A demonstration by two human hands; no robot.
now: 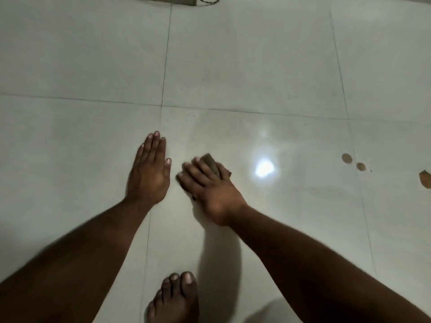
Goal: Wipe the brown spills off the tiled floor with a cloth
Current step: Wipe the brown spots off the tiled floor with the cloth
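Brown cloth [213, 164] under flat right hand [210, 183]; left hand [149, 169] flat.

Two hands are counted, the left hand [149, 173] and the right hand [210, 190], and one bare foot [173, 299] is seen at the lower edge. One brown cloth [212, 163] is counted, and three brown spills are seen on the tiled floor [256, 66]: a round one [346, 158], a smaller round one [361, 166] just beside it, and a third [425, 179] cut by the right edge. One bright light reflection [264, 168] and one dark cable [210, 0] at the top edge are also counted.
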